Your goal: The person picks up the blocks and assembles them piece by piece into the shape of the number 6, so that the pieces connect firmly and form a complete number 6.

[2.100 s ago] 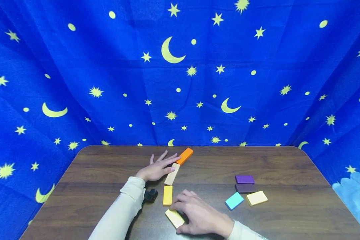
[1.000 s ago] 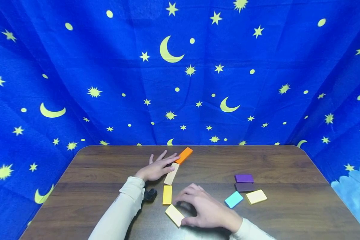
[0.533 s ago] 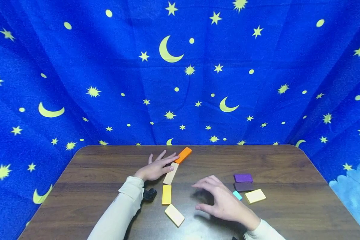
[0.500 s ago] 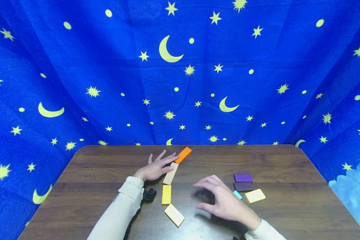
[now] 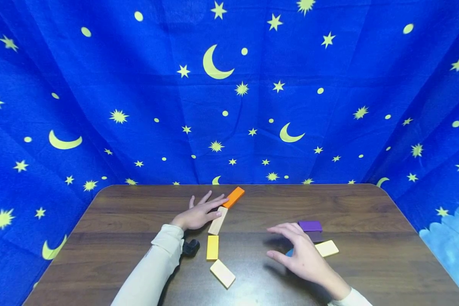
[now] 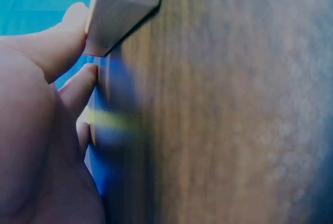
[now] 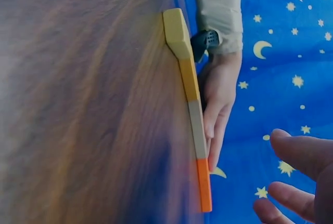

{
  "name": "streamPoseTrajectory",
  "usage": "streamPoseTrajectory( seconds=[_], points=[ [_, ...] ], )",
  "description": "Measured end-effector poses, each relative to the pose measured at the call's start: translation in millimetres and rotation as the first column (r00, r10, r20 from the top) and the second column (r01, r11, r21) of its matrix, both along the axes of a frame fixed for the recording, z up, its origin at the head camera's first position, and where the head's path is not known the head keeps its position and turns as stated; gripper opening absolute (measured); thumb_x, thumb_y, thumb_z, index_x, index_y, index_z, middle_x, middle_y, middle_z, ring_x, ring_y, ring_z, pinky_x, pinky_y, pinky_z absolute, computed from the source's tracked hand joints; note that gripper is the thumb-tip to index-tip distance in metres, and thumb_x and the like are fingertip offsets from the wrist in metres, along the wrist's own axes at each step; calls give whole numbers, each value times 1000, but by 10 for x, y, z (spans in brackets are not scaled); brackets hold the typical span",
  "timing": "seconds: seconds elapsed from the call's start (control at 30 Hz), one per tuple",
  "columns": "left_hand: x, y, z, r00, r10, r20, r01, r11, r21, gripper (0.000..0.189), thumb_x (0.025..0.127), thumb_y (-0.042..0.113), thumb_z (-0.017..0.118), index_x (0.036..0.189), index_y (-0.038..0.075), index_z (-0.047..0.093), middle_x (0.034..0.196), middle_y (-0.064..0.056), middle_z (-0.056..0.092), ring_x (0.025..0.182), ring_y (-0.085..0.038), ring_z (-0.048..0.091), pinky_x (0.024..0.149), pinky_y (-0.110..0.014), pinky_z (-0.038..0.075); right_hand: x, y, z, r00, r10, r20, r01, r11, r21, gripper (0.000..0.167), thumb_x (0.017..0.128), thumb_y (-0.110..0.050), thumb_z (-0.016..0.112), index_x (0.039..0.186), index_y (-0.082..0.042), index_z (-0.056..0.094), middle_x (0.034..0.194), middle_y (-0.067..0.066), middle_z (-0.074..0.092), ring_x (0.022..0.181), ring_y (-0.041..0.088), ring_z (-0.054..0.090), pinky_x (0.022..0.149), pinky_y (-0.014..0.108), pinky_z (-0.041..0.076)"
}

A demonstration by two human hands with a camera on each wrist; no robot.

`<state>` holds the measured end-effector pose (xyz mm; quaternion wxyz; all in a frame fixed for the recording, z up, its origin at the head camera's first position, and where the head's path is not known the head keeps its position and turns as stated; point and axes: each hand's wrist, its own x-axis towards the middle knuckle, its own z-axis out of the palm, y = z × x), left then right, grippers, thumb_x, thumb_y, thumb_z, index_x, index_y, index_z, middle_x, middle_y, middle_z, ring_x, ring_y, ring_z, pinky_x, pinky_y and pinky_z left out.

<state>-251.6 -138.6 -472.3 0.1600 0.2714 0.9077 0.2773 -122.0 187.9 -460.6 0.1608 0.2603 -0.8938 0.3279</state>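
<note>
My left hand (image 5: 196, 216) lies with spread, straight fingers beside the orange block (image 5: 235, 196) and the plain wooden block (image 5: 217, 222). Fingertips seem to touch both. The row bends toward me through a yellow-orange block (image 5: 212, 247) and a pale yellow block (image 5: 222, 274), all lying flat. My right hand (image 5: 300, 257) hovers at the right, thumb and fingers apart, holding nothing. A blue block (image 5: 289, 253) shows between its thumb and fingers, mostly hidden beneath it. In the right wrist view, the right fingers (image 7: 299, 154) are spread too.
Past the right hand lie a purple block (image 5: 310, 226), a mostly hidden dark purple block (image 5: 319, 239) and a second pale yellow block (image 5: 329, 248). A black wrist camera (image 5: 191, 248) sits under the left wrist. A blue starry curtain (image 5: 252, 106) rises behind the table's far edge.
My right hand has let go of the pale yellow block at the row's near end and moved right, over the blue block. That pale block was turned slightly; my left hand has stayed put.
</note>
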Motion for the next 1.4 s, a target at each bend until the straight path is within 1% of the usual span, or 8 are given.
streamPoseTrajectory(
  seconds=[0.33, 0.5, 0.63, 0.73, 0.9, 1.07, 1.23, 1.4],
  points=[
    [-6, -6, -20, 1000, -6, -17, 6, 1000, -1, 52, 107, 40, 44, 158, 29, 36, 165, 3, 26, 154, -34, 0, 109, -72, -15, 122, 158, -70, 990, -139, -36, 138, 990, -22, 53, 69, -24, 93, 117, -13, 72, 113, -11, 67, 107, 14, 57, 91, 25, 41],
    [-1, 0, -5, 1000, -3, -11, 3, 1000, 5, 52, 107, 40, 44, 158, 30, 36, 165, 4, 25, 154, -33, -1, 109, -71, -16, 190, 215, -106, 975, -220, -42, 219, 975, -23, 56, 67, -25, 94, 117, -12, 72, 113, -5, 68, 107, 17, 56, 90, 25, 38],
    [3, 2, -1, 1000, 2, -11, -2, 1000, 6, 52, 108, 40, 44, 158, 30, 36, 165, 4, 25, 154, -33, -1, 109, -71, -16, 230, 260, -127, 966, -256, -43, 256, 967, -16, 57, 66, -27, 94, 116, -11, 73, 111, -4, 69, 105, 18, 57, 88, 26, 38],
    [6, 4, 1, 1000, 3, -8, -3, 1000, 7, 52, 107, 40, 44, 158, 30, 35, 165, 4, 25, 154, -33, -1, 109, -71, -17, 253, 291, -137, 962, -269, -40, 269, 963, -11, 58, 65, -29, 95, 115, -11, 73, 111, -5, 69, 105, 19, 57, 88, 28, 37],
    [8, 6, -2, 1000, -5, -15, 5, 1000, 8, 52, 107, 40, 44, 158, 29, 36, 165, 4, 25, 154, -34, -1, 109, -72, -16, 284, 336, -148, 958, -282, -47, 284, 959, 27, 59, 64, -33, 95, 114, -13, 73, 110, -6, 69, 100, 18, 59, 83, 30, 40],
    [-1, -5, -16, 999, -21, -37, 21, 1000, 6, 52, 107, 39, 44, 158, 27, 37, 165, 2, 26, 154, -34, 1, 109, -73, -14, 292, 373, -165, 959, -272, -83, 277, 959, 62, 60, 61, -32, 96, 112, -10, 73, 107, -3, 70, 97, 20, 60, 84, 32, 37],
    [-7, -7, -25, 1000, -17, -22, 17, 1000, 3, 52, 107, 40, 44, 158, 28, 36, 165, 2, 26, 154, -34, 1, 109, -72, -15, 300, 411, -183, 957, -268, -110, 278, 957, 87, 62, 58, -32, 96, 111, -8, 73, 105, -1, 71, 96, 21, 60, 84, 31, 36],
    [-5, -11, -18, 1000, -12, -17, 12, 1000, 7, 52, 107, 40, 45, 158, 28, 37, 165, 2, 26, 154, -34, 0, 109, -72, -15, 301, 436, -174, 956, -278, -92, 287, 951, 111, 63, 59, -36, 95, 111, -8, 73, 108, 0, 70, 97, 21, 59, 84, 33, 40]
  ],
)
